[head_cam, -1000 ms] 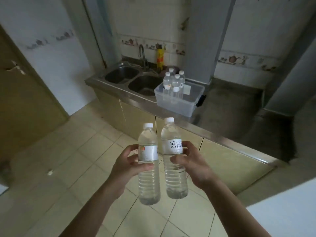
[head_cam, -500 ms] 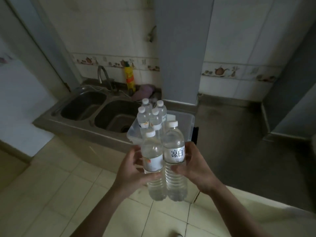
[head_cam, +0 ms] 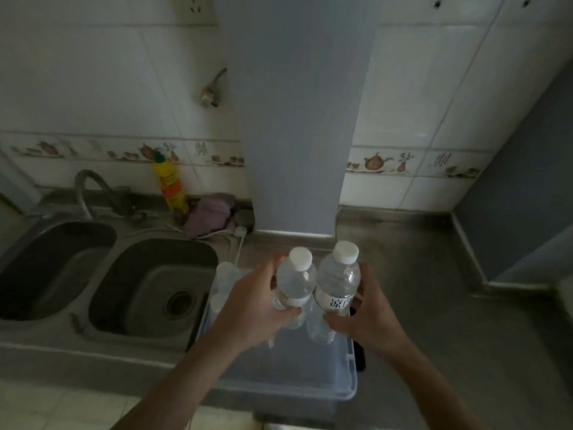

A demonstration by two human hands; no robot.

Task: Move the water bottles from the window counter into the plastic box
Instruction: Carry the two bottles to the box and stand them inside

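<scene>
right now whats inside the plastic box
Bottle caps show at the plastic box's far left end; its near part looks bare. The hands and two held bottles cover the rest.

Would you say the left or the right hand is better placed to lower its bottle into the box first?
Right hand: its clear labelled bottle hangs over the clear plastic box's open part, while the left hand is nearer the stored bottles.
</scene>
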